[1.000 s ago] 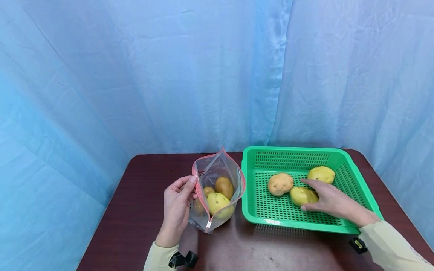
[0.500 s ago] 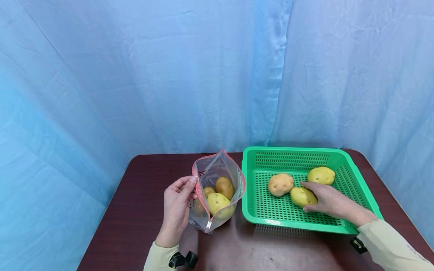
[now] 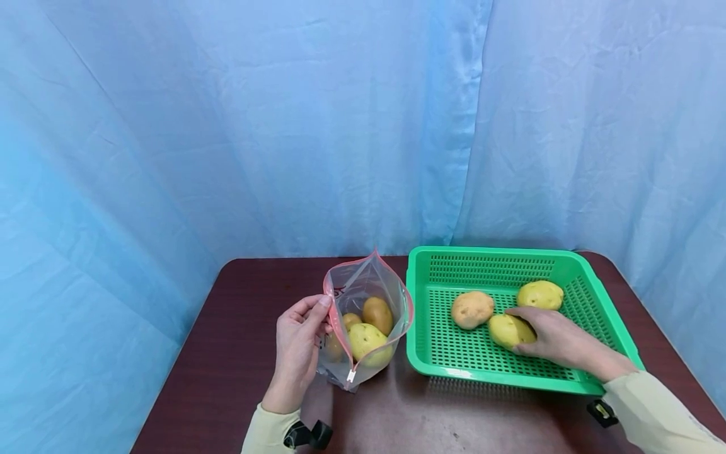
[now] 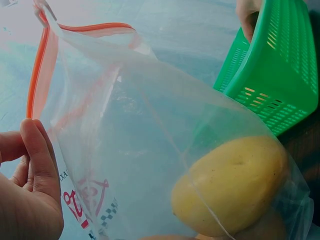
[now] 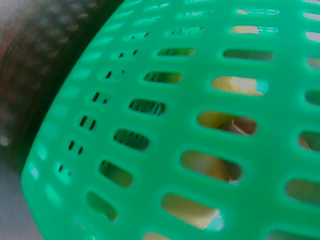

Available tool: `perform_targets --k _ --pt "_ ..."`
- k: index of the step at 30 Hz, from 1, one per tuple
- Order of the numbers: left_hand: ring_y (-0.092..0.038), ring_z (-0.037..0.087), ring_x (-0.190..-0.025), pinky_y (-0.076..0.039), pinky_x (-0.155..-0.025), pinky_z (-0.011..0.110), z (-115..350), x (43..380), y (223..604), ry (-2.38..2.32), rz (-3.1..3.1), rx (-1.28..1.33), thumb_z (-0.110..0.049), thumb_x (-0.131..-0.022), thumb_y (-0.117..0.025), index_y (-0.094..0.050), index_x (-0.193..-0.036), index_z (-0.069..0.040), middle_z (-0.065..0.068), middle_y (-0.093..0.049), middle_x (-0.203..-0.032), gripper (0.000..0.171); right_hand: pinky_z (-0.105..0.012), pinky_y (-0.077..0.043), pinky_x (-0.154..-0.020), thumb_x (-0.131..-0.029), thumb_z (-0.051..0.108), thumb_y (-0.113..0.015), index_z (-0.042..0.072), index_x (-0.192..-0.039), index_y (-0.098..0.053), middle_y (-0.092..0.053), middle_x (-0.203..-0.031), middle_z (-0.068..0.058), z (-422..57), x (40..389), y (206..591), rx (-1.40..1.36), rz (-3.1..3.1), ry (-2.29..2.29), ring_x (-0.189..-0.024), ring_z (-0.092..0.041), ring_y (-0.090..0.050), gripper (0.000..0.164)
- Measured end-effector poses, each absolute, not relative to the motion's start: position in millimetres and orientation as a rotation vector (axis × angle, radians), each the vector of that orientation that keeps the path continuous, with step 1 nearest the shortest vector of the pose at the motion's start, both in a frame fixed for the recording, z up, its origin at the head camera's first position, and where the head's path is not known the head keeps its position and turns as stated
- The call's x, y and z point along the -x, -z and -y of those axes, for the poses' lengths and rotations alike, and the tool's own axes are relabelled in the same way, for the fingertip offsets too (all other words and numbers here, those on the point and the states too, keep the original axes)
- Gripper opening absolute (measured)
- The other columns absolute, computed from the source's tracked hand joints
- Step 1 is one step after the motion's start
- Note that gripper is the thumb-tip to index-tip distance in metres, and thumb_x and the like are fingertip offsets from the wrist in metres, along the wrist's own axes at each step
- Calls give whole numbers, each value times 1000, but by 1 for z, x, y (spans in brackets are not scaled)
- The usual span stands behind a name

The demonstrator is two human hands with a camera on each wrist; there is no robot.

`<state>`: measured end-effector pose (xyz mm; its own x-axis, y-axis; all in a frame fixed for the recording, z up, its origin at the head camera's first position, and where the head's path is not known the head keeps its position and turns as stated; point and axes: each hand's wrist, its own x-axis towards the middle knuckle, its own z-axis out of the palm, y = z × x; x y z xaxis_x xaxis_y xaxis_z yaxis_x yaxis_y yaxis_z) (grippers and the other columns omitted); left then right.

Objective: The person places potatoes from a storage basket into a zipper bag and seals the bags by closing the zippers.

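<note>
My left hand [image 3: 297,350] pinches the red-edged mouth of a clear zip bag [image 3: 354,274], holding it open. Inside the bag lie several potatoes, a yellow potato [image 3: 365,342] in front and a browner potato [image 3: 377,315] behind. The left wrist view shows thumb and fingers on the orange-red zip strip [image 4: 37,82]. Within the green basket [image 3: 471,252], my right hand [image 3: 553,337] grips a yellow potato [image 3: 505,330], thumb at its near side and fingers over its far side. The right wrist view mostly shows the basket's slotted wall, which hides that hand.
Two more potatoes sit in the basket: a tan potato [image 3: 472,309] to the left and a yellow potato [image 3: 541,295] at the back right. The basket stands close right of the bag on the dark brown table [image 3: 238,328]. Blue curtains [image 3: 317,126] hang behind.
My right hand's thumb and fingers have closed in around the yellow potato, which stays in nearly the same spot. The left hand keeps its pinch on the bag. The head view shifted slightly.
</note>
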<state>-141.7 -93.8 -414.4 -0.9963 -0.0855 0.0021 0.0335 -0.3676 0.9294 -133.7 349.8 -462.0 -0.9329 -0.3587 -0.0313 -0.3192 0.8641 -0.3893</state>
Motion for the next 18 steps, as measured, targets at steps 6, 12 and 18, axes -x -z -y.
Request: perform_targets --k 6,12,18 --pt "-58 8 -58 -54 -56 19 94 142 415 2539 1725 -68 -6 -100 -69 -73 -100 1 3 -69 -76 8 -36 -53 -71 -79 26 -91 0 -131 -65 -70 -116 -6 -352 129 457 509 -2979 611 -91 -14 -63 64" --pt "-59 8 -60 -54 -57 19 94 142 415 2545 1717 -68 -6 -100 -69 -73 -100 0 3 -69 -77 7 -35 -52 -70 -81 33 -90 1 -136 -62 -69 -119 -9 -353 123 449 456 -2984 651 -92 -16 -63 70" --pt "-58 8 -58 -54 -56 19 94 142 415 2547 1714 -67 -6 -100 -69 -73 -99 0 3 -69 -76 7 -30 -50 -67 -83 40 -88 4 -138 -61 -69 -119 -6 -353 114 439 445 -3038 689 -89 -13 -60 71"
